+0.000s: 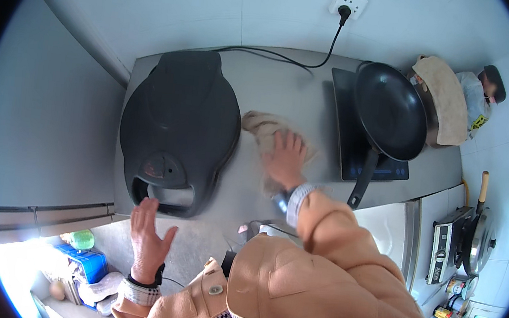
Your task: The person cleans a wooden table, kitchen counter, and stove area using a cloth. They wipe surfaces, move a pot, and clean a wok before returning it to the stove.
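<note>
My right hand (286, 160) lies spread over a crumpled beige cloth (260, 124), pressing it onto the grey countertop (285, 87). Hand and cloth are a little blurred. To their left stands a closed black electric baking pan (185, 110), its loop handle facing me. My left hand (149, 236) is held up with fingers apart and nothing in it, its fingertips close to that handle; whether they touch it, I cannot tell. On the right, a black frying pan (390, 110) rests over a black induction cooktop (340, 121), with its handle reaching past the counter's front edge.
A black cord (334, 44) runs from the wall socket (357, 4) along the counter's back. Beyond the frying pan are a folded beige cloth (446, 102) and a plastic bag (473, 96). A portable gas stove (445, 244) with a lidded pan (481, 241) stands far right. A blue crate (90, 265) sits lower left.
</note>
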A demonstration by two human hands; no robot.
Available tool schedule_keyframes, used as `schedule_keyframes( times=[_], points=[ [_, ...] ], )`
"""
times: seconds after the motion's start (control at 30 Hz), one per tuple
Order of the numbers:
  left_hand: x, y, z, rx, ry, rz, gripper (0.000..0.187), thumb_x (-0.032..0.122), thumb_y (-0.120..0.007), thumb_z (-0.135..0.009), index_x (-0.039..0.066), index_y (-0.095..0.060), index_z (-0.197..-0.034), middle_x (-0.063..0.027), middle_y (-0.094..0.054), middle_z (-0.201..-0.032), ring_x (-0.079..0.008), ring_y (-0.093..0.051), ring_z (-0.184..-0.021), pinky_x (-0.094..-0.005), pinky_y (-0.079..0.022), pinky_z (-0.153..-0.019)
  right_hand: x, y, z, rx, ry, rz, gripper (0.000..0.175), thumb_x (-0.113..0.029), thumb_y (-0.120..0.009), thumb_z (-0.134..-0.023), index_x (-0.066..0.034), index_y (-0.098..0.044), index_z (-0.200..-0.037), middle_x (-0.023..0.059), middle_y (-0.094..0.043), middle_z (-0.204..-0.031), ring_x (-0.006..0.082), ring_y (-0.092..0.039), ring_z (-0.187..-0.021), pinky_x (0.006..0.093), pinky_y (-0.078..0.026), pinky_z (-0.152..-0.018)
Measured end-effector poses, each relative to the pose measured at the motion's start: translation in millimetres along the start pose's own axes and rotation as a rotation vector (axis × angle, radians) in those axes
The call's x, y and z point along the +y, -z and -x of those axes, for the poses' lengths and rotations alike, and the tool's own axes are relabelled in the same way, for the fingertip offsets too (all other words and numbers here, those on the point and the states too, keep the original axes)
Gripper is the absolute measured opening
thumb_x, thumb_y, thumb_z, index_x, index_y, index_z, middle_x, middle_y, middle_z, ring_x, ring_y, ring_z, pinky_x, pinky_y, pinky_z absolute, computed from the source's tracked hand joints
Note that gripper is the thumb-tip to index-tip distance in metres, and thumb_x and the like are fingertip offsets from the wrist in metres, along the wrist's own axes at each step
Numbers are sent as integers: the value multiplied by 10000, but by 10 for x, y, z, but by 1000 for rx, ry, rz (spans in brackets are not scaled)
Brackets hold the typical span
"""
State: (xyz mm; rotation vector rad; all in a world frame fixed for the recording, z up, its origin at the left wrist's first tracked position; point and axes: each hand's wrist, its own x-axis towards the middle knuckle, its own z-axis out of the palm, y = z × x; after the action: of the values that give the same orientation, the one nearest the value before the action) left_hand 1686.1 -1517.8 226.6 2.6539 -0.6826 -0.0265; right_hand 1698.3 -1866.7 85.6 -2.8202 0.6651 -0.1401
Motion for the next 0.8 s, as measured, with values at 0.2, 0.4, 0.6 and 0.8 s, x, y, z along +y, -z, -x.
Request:
schedule_keyframes(
  times=[0.2,0.4,0.6,0.8],
  points=[
    [-37,-190,-147,-178,-65,-47,751,177,-836,-582,5,-503,-1233,-180,-532,-1246,-331,-455,-1228,-487,-189,-1126,341,-98,-1162,10,-280,60,753,-444,-579,-812,-63,-317,-1407,224,-260,-1467,403,-210,-1352,555,-163,-1061],
    [-153,-258,-296,-304,-29,-88,645,174,-806,-577,17,-546,-1146,-137,-548,-1169,-307,-469,-1163,-515,-227,-1094,797,-146,-2139,144,-421,111,709,-380,-562,-809,11,-332,-1354,230,-324,-1405,383,-246,-1328,521,-194,-1055],
    [-310,-351,-439,-359,-7,-166,415,131,-734,-599,56,-658,-999,-107,-635,-975,-288,-566,-1013,-509,-278,-1061,1203,-271,-2863,315,-514,26,555,-299,-538,-806,35,-417,-1233,228,-434,-1269,384,-388,-1203,508,-277,-1019],
    [-382,-355,-526,-433,-84,-166,336,100,-684,-594,101,-705,-929,-79,-657,-892,-269,-590,-947,-464,-379,-940,1503,-228,-3270,210,-403,60,540,-315,-521,-848,33,-439,-1252,226,-423,-1318,384,-361,-1244,511,-276,-1027]
  ],
)
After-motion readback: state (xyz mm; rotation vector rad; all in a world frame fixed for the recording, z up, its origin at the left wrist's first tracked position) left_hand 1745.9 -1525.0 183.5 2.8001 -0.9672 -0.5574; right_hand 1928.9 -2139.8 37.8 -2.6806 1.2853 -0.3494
